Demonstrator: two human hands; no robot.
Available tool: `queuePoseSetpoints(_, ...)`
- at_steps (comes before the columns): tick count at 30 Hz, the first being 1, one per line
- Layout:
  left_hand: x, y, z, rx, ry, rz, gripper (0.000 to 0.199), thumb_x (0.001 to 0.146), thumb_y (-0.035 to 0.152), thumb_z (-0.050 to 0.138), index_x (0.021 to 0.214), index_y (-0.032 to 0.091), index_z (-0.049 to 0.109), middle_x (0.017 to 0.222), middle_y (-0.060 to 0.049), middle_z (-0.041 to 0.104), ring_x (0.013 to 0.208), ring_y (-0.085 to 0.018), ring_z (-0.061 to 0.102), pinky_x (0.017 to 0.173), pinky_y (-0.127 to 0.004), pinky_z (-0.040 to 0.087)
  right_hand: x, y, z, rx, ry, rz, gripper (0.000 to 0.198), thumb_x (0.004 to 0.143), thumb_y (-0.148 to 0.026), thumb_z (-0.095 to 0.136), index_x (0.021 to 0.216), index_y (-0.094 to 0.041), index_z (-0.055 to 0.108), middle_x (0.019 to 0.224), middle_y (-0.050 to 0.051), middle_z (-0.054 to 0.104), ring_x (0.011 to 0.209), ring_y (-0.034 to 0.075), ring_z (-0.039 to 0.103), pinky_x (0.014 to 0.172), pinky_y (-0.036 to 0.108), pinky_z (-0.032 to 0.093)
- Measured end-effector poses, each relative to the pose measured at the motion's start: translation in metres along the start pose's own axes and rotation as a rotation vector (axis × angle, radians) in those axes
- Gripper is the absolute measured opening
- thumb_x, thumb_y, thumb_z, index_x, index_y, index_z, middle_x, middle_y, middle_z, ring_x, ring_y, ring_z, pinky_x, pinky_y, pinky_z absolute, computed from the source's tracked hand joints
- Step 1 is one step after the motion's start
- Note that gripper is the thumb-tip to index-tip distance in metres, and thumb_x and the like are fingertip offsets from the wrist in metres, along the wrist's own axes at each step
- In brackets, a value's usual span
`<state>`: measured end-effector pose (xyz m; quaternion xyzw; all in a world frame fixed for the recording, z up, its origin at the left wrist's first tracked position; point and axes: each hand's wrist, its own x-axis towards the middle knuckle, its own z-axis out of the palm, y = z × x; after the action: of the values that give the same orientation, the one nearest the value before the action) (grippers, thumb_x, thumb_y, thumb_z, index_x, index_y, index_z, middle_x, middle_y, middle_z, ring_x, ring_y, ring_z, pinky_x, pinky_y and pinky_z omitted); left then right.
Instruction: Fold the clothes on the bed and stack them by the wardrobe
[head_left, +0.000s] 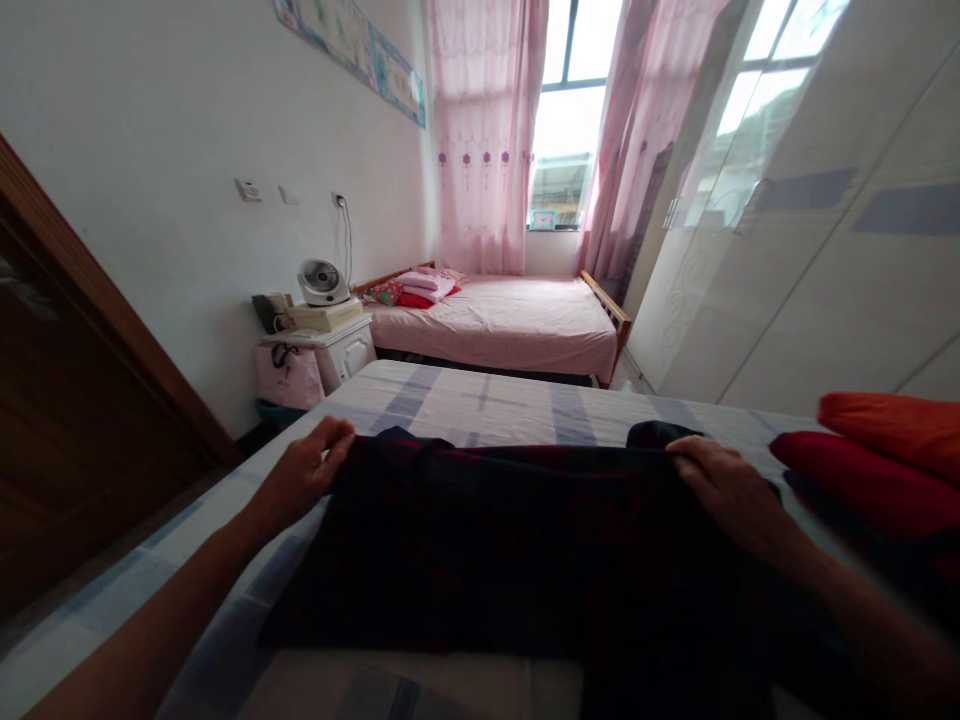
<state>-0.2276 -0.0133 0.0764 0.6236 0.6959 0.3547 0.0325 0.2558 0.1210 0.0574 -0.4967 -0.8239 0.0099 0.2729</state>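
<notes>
A dark garment (480,540), navy to black with faint red patches, is stretched between my hands over the near bed. My left hand (313,460) pinches its upper left edge between thumb and fingers. On the other side, my right hand (724,485) is closed on the upper right edge. The cloth's top edge runs nearly straight from one hand to the other, with bunched folds by each hand. Its lower part spreads toward me and is too dark to show seams or sleeves, so its exact kind is unclear.
A striped sheet (480,395) covers the near bed. Folded red cloth (862,480) and orange cloth (892,422) lie stacked at right. Beyond stand a pink bed (502,320), a white nightstand (349,350) with a fan (322,281), and a glossy wardrobe (780,240). A brown door (82,380) is at left.
</notes>
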Motion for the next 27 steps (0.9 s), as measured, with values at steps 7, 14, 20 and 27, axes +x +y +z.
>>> queuePoseSetpoints(7,0.059,-0.019,0.023,0.32,0.002,-0.065,0.024,0.083,0.036,0.041,0.092,0.019,0.056,0.088,-0.007,0.063,0.079,-0.021,0.059,0.075,-0.029,0.044,0.05,0.006,0.026,-0.028,-0.13,0.115,0.032,0.082,-0.035,0.038,0.094,-0.016,0.062,0.094,0.008,0.064,0.085,0.021,0.06,0.08,0.035,0.045)
queuePoseSetpoints(14,0.043,-0.033,0.061,0.324,-0.034,0.079,0.038,0.085,0.036,0.039,0.11,0.014,0.057,0.118,-0.011,0.056,0.115,-0.023,0.048,0.103,-0.033,0.033,-0.003,-0.046,-0.001,0.21,-0.336,-0.19,0.04,0.083,-0.037,0.051,0.121,-0.023,0.055,0.132,0.006,0.045,0.125,0.022,0.041,0.106,0.037,0.033)
queuePoseSetpoints(20,0.017,-0.028,0.062,0.246,-0.041,0.132,0.041,0.085,0.041,0.039,0.108,0.014,0.06,0.118,-0.01,0.057,0.114,-0.022,0.048,0.104,-0.038,0.034,-0.082,-0.101,-0.026,0.274,-0.776,-0.558,0.048,0.08,-0.032,0.059,0.127,-0.034,0.049,0.131,0.002,0.048,0.128,0.022,0.038,0.101,0.034,0.039)
queuePoseSetpoints(27,-0.004,-0.018,0.069,0.19,-0.075,0.161,0.04,0.085,0.041,0.041,0.106,0.015,0.063,0.119,-0.01,0.057,0.116,-0.023,0.048,0.104,-0.04,0.036,-0.098,-0.121,-0.003,0.13,-0.675,-0.412,0.016,0.079,-0.007,0.042,0.078,-0.017,0.055,0.081,0.001,0.059,0.067,0.009,0.052,0.066,0.02,0.042)
